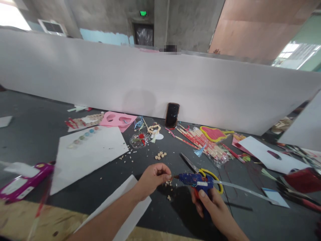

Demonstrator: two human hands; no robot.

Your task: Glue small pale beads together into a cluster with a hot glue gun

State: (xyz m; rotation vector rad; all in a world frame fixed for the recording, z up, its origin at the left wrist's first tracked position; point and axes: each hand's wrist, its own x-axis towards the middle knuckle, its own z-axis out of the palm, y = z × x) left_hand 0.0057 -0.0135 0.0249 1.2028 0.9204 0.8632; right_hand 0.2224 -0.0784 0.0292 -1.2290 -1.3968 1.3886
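My right hand is wrapped round the handle of a blue hot glue gun, with a clear glue stick trailing from its back end. The gun's nozzle points left and meets the fingertips of my left hand. Thumb and forefinger of that hand are pinched together; what they hold is too small to make out. Below the nozzle lie small pale beads, loose on the dark table. Just beyond my hands sits a small cluster of wooden beads. Scissors with yellow handles lie partly behind the gun.
A phone leans against the white partition. Red-patterned sticks lie in plastic at the back right, near a pink-and-yellow shape. Left are white sheets, a pink mask cutout and a purple tool.
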